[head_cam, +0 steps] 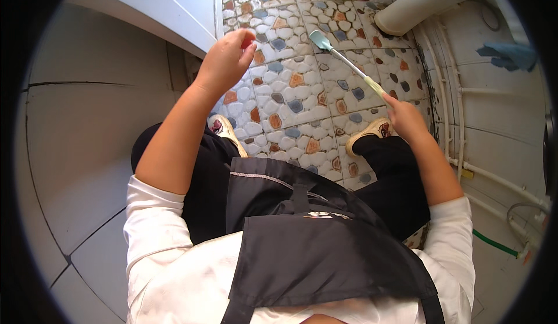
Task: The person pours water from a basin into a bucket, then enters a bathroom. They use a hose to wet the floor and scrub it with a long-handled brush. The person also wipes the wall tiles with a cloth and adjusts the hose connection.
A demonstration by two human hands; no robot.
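My right hand [405, 116] is closed around the pale green grip of a long-handled cleaning tool [348, 63]. The tool has a metal shaft and a flat, pale blue head, which is over the pebble-patterned tile floor [296, 92] ahead of me. Whether the head touches the tiles is unclear. My left hand [230, 58] is raised near the edge of a white door or panel [170, 7], its fingers curled and the thumb close to them. Nothing shows in that hand, though the inside of the fingers is hidden.
A white pedestal or thick pipe [425, 7] stands at the upper right. Thin pipes [460, 90] run along the right wall, with a blue rubber glove [510, 56] near them and a green hose [497, 243] lower down. Large tiles [87, 149] cover the left wall.
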